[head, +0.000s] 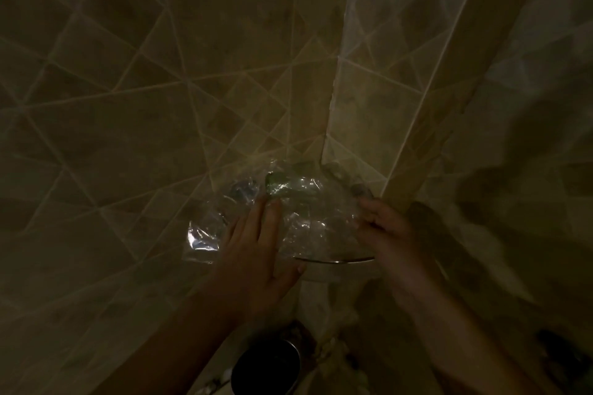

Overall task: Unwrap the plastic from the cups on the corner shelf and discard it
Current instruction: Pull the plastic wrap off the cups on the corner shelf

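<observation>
In the dim tiled corner, a crumpled sheet of clear plastic (288, 218) lies over the cups (279, 184) on the corner shelf (337, 260), its long side running left to right with a loose end hanging past the shelf's left edge. The left hand (256, 244) rests flat and open on the plastic, fingers pointing toward the corner, thumb under the shelf's rim — the right hand (388, 231) curls its fingers into the plastic's right end, gripping it. A dark round bin (266, 369) stands below.
</observation>
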### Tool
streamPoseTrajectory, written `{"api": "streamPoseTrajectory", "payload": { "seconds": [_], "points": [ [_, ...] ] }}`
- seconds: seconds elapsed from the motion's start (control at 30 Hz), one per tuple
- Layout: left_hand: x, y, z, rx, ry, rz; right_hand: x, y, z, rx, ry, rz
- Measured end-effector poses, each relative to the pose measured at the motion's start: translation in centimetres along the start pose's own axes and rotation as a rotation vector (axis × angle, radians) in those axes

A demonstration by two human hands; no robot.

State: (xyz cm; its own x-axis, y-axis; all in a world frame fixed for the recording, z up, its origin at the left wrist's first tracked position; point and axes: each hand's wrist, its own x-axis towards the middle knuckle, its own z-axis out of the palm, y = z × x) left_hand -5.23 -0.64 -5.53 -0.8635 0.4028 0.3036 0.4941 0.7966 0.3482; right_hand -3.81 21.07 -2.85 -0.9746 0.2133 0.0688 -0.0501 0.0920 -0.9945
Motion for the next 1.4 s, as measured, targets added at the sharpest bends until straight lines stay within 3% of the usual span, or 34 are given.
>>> {"api": "streamPoseTrajectory", "payload": {
  "seconds": [0.27,0.43,0.67,0.8,0.87,1.03,1.27,1.4],
  "points": [
    [0.1,0.2,-0.2,-0.024,0.008,-0.05,-1.8,-0.8,-1.8,-0.172,-0.066,-0.058],
    [0.4,0.1,-0.2,-0.015,-0.009,-0.072,-2.7,-0.3,-3.7,-0.03,-0.145,-0.154],
    [0.8,-0.1,-1.3,-0.114,-0.079,-0.102,-1.9,0.2,-5.0,0.128,-0.261,0.029],
    [1.2,0.1,-2.2,-0.1,-0.164,-0.128,-0.5,-0.7,-3.6,-0.112,-0.343,0.138],
    [1.3,0.2,-2.4,-0.07,-0.164,-0.102,0.4,-1.1,-2.2,-0.29,-0.262,0.106],
    [1.0,-0.3,-2.4,-0.087,-0.15,-0.087,1.1,-1.3,-0.9,-0.387,-0.152,-0.039],
    [1.0,-0.8,-2.8,-0.081,-0.214,-0.1,-0.5,-0.5,-1.9,0.038,-0.076,-0.083],
    [1.0,-0.8,-3.4,-0.112,-0.248,-0.119,-0.7,-0.3,-3.6,0.304,-0.319,-0.043]
  ]
}}
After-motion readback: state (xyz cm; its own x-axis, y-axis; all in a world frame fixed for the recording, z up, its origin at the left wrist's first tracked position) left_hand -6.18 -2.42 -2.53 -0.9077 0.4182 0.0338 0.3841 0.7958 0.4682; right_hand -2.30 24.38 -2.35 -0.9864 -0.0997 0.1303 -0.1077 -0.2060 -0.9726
